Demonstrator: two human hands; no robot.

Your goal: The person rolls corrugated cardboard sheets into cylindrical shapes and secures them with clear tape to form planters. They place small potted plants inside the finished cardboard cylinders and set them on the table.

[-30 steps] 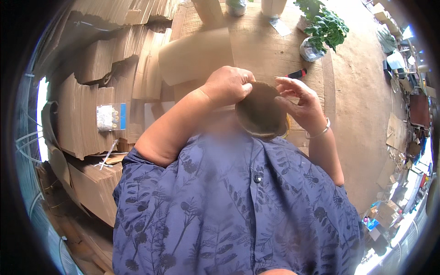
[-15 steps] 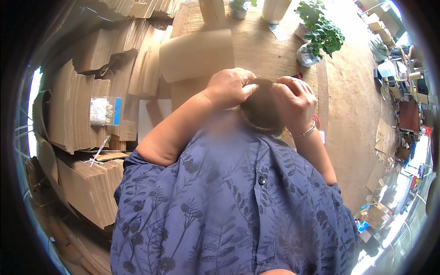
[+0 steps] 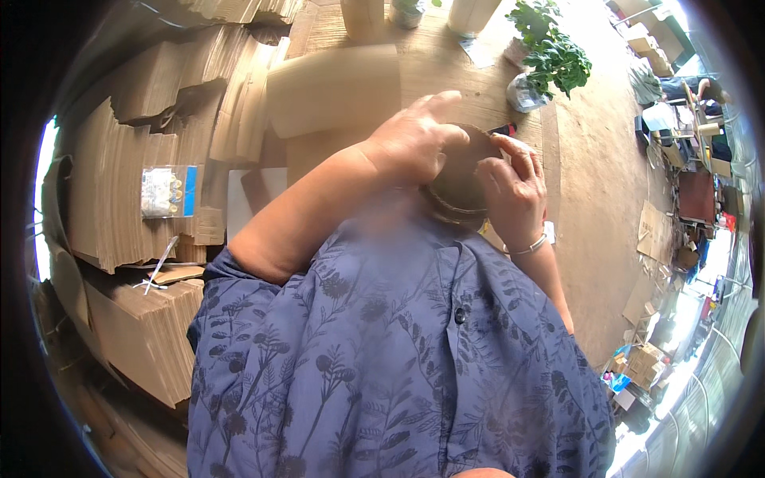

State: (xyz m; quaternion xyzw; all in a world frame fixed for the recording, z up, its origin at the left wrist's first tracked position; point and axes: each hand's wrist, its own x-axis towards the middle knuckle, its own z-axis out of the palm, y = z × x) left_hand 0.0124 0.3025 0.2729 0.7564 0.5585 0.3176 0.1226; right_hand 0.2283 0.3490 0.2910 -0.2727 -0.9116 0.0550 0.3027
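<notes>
I see the right hand (image 3: 516,190) curled, pinching the rim of a round, brown, cardboard-like piece (image 3: 460,179); the left hand (image 3: 414,142), half open, overlaps its left edge, grip unclear. Beyond: flat tan cardboard sheet (image 3: 335,89), leafy green plant (image 3: 558,68), brown wooden table (image 3: 450,84).

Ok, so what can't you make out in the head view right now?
Head view:
- Round brown piece: its right side, behind the right hand.
- Red-and-black object: partly hidden behind the hands' work.
- Left tan upright: top cut off by the upper edge.
- Far-right clutter: too small.
</notes>
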